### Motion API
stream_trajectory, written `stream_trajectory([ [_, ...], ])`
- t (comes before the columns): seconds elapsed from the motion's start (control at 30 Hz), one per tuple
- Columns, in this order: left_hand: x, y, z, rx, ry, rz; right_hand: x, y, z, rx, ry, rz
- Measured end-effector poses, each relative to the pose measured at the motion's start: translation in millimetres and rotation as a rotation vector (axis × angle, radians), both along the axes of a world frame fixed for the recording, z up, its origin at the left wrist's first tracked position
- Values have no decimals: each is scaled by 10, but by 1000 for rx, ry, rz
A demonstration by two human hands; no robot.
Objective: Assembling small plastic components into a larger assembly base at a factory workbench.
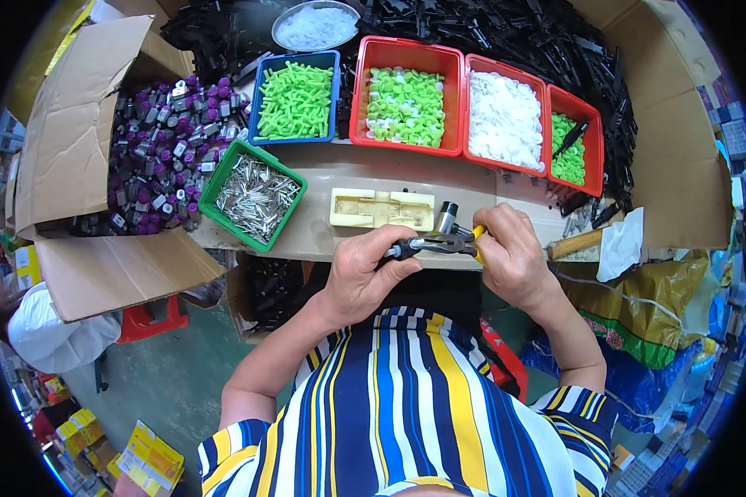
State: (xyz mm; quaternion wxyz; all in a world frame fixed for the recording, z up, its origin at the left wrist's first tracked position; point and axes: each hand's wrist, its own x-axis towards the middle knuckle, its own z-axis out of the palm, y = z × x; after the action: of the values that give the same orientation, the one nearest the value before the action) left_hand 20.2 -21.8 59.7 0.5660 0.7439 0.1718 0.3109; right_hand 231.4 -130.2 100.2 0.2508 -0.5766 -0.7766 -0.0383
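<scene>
My left hand [365, 272] pinches a small black and grey part [399, 250] between thumb and fingers, just past the near edge of the worktable. My right hand [508, 251] is closed around the yellow handles of a pair of pliers [451, 243]. The dark jaws of the pliers point left and meet the silvery end of the part; whether they grip it I cannot tell. Beyond my hands, a cream block with moulded hollows [381, 210] lies on the table. Beside it stands a silver and black cylindrical metal piece [447, 217].
A green tray [288, 217] holds metal pins. A blue bin [297, 139] and red bins [406, 149] with green and white plastic parts line the back. Black parts [489, 29] pile behind them. An open carton [71, 157] of purple-and-grey parts stands left. A person in white [58, 327] sits far left.
</scene>
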Motion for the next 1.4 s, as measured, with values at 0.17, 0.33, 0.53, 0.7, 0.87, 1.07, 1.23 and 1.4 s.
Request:
stream_trajectory([
  [0.17,-25,81,15,-316,4,-207,69,-17,-6,8,-14,23],
  [0.33,8,128,21,-654,-45,-389,106,-50,-13,19,-15,58],
  [0.53,59,211,-137,-1151,-162,-865,65,-73,34,-3,27,102],
  [0.7,90,140,-322,-1360,-302,-1073,-5,-38,24,-40,65,126],
  [0.87,44,282,-173,-1012,-221,-773,13,0,0,-72,148,83],
  [1.07,-119,334,89,-176,89,-318,418,-222,-462,-176,162,-232],
  [1.23,-182,276,182,118,186,-211,689,-412,-737,-281,79,-446],
  [1.4,-194,246,198,213,215,-198,708,-462,-631,-286,99,-420],
])
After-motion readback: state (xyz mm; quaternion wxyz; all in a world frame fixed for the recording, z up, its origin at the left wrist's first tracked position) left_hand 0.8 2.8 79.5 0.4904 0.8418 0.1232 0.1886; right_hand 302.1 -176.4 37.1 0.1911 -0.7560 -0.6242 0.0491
